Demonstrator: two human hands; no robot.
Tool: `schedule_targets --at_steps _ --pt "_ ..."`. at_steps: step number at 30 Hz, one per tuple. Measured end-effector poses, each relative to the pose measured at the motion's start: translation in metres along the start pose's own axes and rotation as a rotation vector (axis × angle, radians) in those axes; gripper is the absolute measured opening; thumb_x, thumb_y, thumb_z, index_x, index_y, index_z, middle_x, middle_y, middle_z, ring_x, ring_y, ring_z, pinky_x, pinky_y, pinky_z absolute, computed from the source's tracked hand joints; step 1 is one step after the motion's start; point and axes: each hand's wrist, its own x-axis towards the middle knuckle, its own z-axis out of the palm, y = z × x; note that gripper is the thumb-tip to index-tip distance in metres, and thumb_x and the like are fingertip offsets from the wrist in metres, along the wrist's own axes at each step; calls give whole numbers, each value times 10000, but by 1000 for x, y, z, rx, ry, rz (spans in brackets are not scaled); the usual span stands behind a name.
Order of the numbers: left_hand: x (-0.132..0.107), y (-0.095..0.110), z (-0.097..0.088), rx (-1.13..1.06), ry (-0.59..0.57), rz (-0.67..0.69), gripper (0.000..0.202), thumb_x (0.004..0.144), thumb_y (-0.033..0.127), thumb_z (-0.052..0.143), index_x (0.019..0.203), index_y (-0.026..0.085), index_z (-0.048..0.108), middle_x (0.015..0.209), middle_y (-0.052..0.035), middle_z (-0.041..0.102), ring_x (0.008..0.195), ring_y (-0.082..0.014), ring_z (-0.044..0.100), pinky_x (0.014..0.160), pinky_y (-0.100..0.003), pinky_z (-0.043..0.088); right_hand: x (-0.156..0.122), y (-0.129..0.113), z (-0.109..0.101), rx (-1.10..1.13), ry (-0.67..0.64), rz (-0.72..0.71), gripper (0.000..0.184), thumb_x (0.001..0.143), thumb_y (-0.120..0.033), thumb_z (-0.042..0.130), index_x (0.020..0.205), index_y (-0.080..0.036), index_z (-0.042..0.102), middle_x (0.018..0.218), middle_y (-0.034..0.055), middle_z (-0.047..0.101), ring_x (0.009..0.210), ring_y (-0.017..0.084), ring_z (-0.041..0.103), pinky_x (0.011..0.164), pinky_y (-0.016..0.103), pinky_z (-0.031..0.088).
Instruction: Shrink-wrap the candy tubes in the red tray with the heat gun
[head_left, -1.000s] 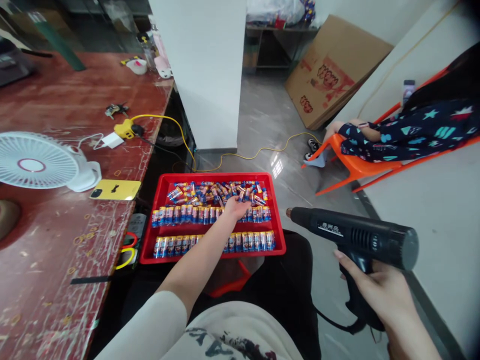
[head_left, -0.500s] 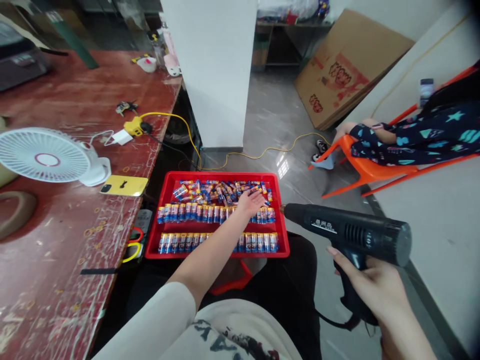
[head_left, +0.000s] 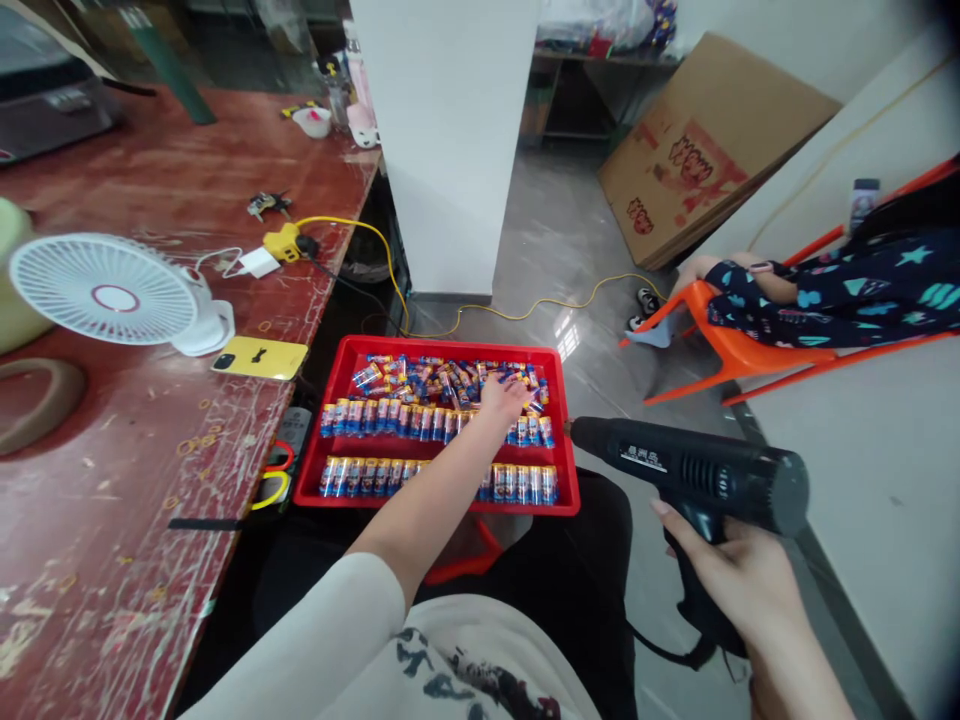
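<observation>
My right hand (head_left: 739,575) is wrapped round the handle of a black heat gun (head_left: 675,462), whose nozzle points left at the right rim of a red tray (head_left: 442,450). In that tray lie small blue-and-gold labelled cylinders: two upright rows (head_left: 367,476) towards me and a loose pile (head_left: 442,380) along the far side. My left hand (head_left: 504,398) reaches across both rows to the right part of the pile. Its fingers are apart and touch or hover just over the loose cylinders; their tips are hard to make out. My forearm hides part of the rows.
On my left, a worn red table (head_left: 112,500) holds a white fan (head_left: 112,295), a yellow phone (head_left: 261,357) and a power plug (head_left: 283,243). Scissors (head_left: 276,480) lie beside the tray. A person sits on an orange chair (head_left: 720,330) at right. A yellow cable (head_left: 525,312) crosses the floor.
My left hand has turned from palm-up to fingers down at the pile. The heat gun stays in my right hand, nearly unmoved. The camera view has shifted slightly.
</observation>
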Motion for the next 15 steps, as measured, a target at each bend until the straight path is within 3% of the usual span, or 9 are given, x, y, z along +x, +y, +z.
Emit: schedule_targets --at_steps 2,4,7,11,13,15 --pt "-9 17 -1 -23 10 93 436 991 357 304 1359 159 426 1464 -152 436 1340 -192 467 1012 -290 491 7 -7 4 -40 11 -64 549 654 -724 646 566 -182 616 491 84 630 499 247 619 444 306 420" --pt "-24 28 -18 -28 13 125 418 986 351 344 1350 167 436 1409 -158 491 1297 -197 512 992 -293 509 16 -19 10 -20 16 -140 521 661 -692 656 561 -182 609 481 83 623 497 249 621 446 303 415" --pt "-53 37 -68 -10 125 92 421 963 326 407 1354 173 435 1354 -180 525 1261 -231 547 949 -327 546 31 -45 26 97 9 -197 483 669 -642 668 625 -162 639 535 98 656 530 259 644 479 306 439" --pt "-85 43 -129 27 335 71 488 974 339 348 1424 150 334 1458 -201 410 1370 -226 433 974 -295 526 44 -89 54 77 -20 -325 503 691 -657 623 590 -165 603 540 93 641 524 234 617 487 298 411" --pt "-90 46 -141 51 375 68 497 972 340 340 1431 150 325 1491 -196 369 1405 -221 383 1013 -298 497 44 -108 64 95 -66 -462 489 690 -649 625 648 -162 620 623 92 672 587 227 628 507 285 408" --pt "-88 48 -142 81 401 48 502 950 338 385 1420 161 353 1514 -190 339 1431 -245 337 1050 -349 470 41 -122 68 80 -76 -545 467 703 -632 625 736 -167 647 714 95 696 659 231 640 533 280 409"
